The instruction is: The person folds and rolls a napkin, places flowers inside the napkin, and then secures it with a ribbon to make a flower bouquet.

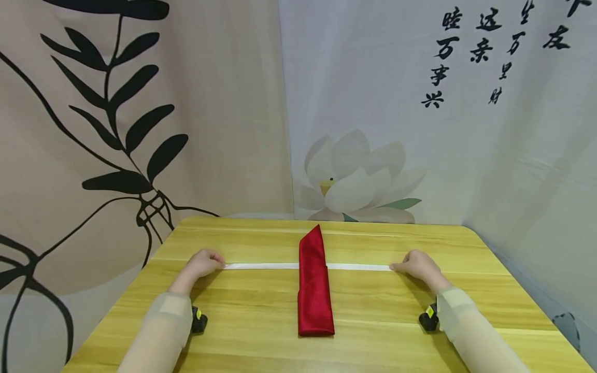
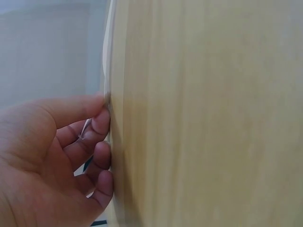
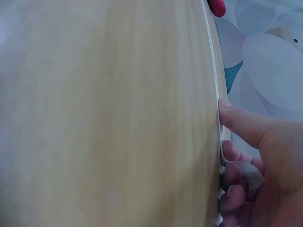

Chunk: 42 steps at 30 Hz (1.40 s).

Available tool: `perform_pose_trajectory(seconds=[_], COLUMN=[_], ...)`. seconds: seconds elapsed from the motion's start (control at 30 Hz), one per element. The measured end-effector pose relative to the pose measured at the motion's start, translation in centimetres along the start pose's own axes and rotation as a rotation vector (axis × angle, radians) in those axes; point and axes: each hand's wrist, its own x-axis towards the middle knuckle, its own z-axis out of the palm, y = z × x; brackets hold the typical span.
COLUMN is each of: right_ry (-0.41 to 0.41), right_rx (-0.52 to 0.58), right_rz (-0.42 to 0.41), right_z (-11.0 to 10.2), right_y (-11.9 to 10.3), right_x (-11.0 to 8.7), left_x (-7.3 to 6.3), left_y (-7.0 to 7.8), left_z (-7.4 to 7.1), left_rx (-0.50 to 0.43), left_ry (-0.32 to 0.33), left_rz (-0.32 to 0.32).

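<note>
A folded red satin cloth lies lengthwise on the table, its pointed end toward the back. A white ribbon runs straight from side to side and passes under the cloth, whose middle hides part of it. My left hand pinches the ribbon's left end between thumb and fingertips, close to the tabletop. At the other end my right hand pinches the ribbon too. In the right wrist view a loose tail of ribbon curls among the fingers of that hand, and a bit of the red cloth shows at the top.
The wooden table has its back edge near a printed curtain with a lotus, leaves and writing. Black wrist cameras sit under both forearms, near the tabletop.
</note>
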Motion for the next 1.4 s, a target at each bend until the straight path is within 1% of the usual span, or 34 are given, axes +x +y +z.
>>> perform_pose_trajectory(seconds=[0.1, 0.2, 0.33, 0.43, 0.53, 0.63, 0.73, 0.87, 1.1, 1.23, 1.4], right_ry=[-0.001, 0.000, 0.008, 0.007, -0.004, -0.026, -0.055, -0.112, -0.215, -0.255, -0.317], right_rx=[-0.005, -0.010, 0.038, 0.107, 0.177, 0.249, 0.315, 0.381, 0.442, 0.458, 0.464], right_rz=[-0.004, -0.026, -0.046, -0.042, -0.025, -0.022, -0.043, -0.082, -0.116, -0.154, -0.218], right_z=[0.0, 0.0, -0.2, -0.6, -1.0, -1.7, -2.3, -2.8, -2.7, -2.3, -1.2], right_y=[0.0, 0.1, 0.3, 0.1, -0.6, -1.6, -2.6, -3.8, -5.8, -6.8, -7.8], right_x=[-0.1, 0.0, 0.2, 0.4, 0.5, 0.7, 0.8, 1.1, 0.9, 0.9, 1.3], left_x=[0.0, 0.0, 0.0, 0.0, 0.2, 0.4, 0.7, 0.9, 1.3, 1.7, 2.3], left_y=[0.0, 0.0, -0.1, -0.1, 0.1, 0.5, 1.4, 3.1, 5.9, 7.4, 9.1], left_z=[0.0, 0.0, 0.0, 0.0, 0.0, 0.0, -0.1, -0.3, 0.1, 0.8, 2.3], left_rx=[0.008, 0.025, 0.031, -0.006, -0.072, -0.129, -0.192, -0.238, -0.234, -0.256, -0.276], left_ry=[0.002, 0.006, 0.021, 0.040, 0.074, 0.109, 0.131, 0.149, 0.188, 0.176, 0.139], left_rz=[0.017, 0.030, 0.036, 0.040, 0.041, 0.063, 0.083, 0.111, 0.196, 0.216, 0.230])
